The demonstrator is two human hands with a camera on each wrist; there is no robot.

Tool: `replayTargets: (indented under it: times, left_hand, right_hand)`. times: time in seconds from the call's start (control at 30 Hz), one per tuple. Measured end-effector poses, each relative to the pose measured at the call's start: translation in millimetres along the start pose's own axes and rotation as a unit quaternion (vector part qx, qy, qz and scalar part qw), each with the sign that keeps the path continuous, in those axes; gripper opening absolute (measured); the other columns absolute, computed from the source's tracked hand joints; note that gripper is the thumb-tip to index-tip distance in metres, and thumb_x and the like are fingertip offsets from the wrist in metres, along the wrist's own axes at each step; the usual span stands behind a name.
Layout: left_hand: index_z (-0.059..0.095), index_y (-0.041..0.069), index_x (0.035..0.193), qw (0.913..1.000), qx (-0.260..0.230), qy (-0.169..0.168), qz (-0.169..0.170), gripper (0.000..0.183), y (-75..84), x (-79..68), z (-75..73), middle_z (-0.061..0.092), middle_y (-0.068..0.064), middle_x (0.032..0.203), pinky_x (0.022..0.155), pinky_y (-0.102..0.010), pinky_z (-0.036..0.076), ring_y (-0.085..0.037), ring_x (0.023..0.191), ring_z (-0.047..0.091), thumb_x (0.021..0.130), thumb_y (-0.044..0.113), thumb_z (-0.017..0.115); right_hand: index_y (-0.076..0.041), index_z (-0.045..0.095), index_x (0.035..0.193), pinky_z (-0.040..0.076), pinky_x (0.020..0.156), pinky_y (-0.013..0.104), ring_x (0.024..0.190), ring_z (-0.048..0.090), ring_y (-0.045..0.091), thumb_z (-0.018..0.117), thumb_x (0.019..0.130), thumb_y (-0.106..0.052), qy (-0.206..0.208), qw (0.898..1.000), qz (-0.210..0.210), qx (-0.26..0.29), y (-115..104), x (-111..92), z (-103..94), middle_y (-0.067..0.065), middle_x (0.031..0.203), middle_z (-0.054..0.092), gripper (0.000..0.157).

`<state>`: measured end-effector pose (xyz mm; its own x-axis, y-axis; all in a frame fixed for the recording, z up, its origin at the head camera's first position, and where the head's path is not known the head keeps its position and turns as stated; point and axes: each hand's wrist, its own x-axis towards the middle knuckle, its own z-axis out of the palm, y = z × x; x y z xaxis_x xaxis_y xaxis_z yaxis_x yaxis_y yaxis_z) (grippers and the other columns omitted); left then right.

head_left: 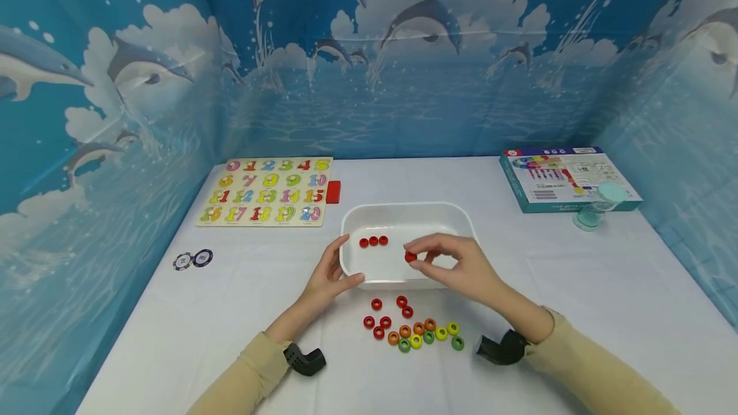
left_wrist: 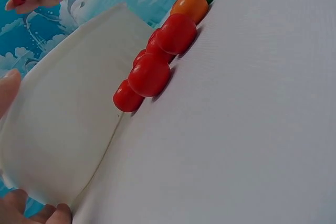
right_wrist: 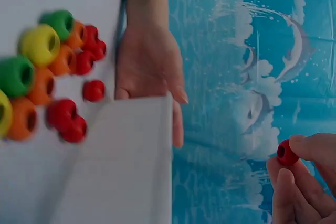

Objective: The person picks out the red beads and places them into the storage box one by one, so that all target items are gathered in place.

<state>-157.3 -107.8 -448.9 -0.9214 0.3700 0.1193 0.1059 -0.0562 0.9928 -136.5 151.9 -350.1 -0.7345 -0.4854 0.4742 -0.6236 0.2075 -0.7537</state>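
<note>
My right hand (head_left: 452, 261) pinches a red bead (head_left: 410, 257) between thumb and fingertips, above the right part of a white plastic tray (head_left: 352, 223). In the right wrist view the hole of this red bead (right_wrist: 286, 152) faces sideways. The left hand (head_left: 330, 277) grips the tray at its near left corner, with the thumb on the front rim and the fingers along the left side. Inside the tray, 3 red beads (head_left: 373, 241) sit in a short row. In front of it, several loose red beads (head_left: 385, 322) lie on the white cloth.
Orange beads (head_left: 419, 328), yellow beads (head_left: 441, 333) and green beads (head_left: 457, 343) cluster right of the loose red ones. A number puzzle board (head_left: 265, 192) with a red block (head_left: 333, 192) lies back left, two round chips (head_left: 193, 259) nearer. At the back right are a box (head_left: 567, 178) and an hourglass-shaped item (head_left: 589, 218).
</note>
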Motion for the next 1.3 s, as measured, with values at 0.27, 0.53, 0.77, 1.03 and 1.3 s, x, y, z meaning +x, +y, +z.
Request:
replayTargets:
  times: [0.27,0.53,0.77,1.03,1.3]
  left_hand:
    - [0.017,0.007,0.140,1.0000,0.006,0.002,-0.002,0.078,1.9,-0.5,0.3,0.016,-0.021,0.143,0.102,-0.041,0.027,-0.036,0.128,0.024,0.079,0.006,0.066]
    - [0.017,0.007,0.140,1.0000,0.001,-0.001,-0.008,0.078,3.6,-1.3,2.4,0.015,-0.020,0.144,0.103,-0.042,0.025,-0.035,0.129,0.022,0.079,0.005,0.066]
    - [0.017,0.009,0.140,0.9999,-0.003,0.001,-0.010,0.079,3.7,-0.7,1.9,0.015,-0.019,0.145,0.104,-0.040,0.023,-0.034,0.130,0.021,0.079,0.005,0.066]
    - [0.015,0.009,0.141,0.9999,-0.005,-0.005,-0.008,0.080,4.1,0.5,0.5,0.014,-0.020,0.145,0.104,-0.040,0.024,-0.034,0.129,0.021,0.079,0.006,0.066]
    - [0.016,0.008,0.141,0.9999,-0.006,-0.001,-0.010,0.080,3.6,-0.1,0.4,0.013,-0.019,0.145,0.104,-0.040,0.024,-0.035,0.130,0.020,0.079,0.006,0.066]
  right_hand:
    - [-0.006,0.064,0.097,0.053,0.075,0.030,0.084,0.062,0.019,0.067,0.078,-0.005,-0.110,0.991,0.072,0.029,49.6,74.0,-22.2,0.005,0.096,0.064,0.019]
    - [-0.009,0.065,0.091,0.053,0.074,0.029,0.086,0.061,0.016,0.073,0.073,-0.010,-0.209,0.964,0.160,0.023,111.3,97.2,-6.3,0.003,0.090,0.065,0.020]
    - [-0.010,0.066,0.087,0.052,0.068,0.026,0.079,0.061,0.015,0.074,0.070,-0.005,-0.247,0.947,0.195,-0.062,129.4,94.0,4.1,-0.002,0.086,0.064,0.020]
    - [-0.016,0.064,0.091,0.051,0.067,0.025,0.076,0.058,0.014,0.076,0.069,-0.011,-0.259,0.934,0.206,-0.133,132.9,91.3,11.2,-0.005,0.084,0.063,0.026]
    - [-0.013,0.063,0.103,0.051,0.067,0.025,0.079,0.058,0.016,0.075,0.071,-0.012,-0.254,0.938,0.196,-0.132,123.8,94.2,6.0,-0.003,0.091,0.063,0.035]
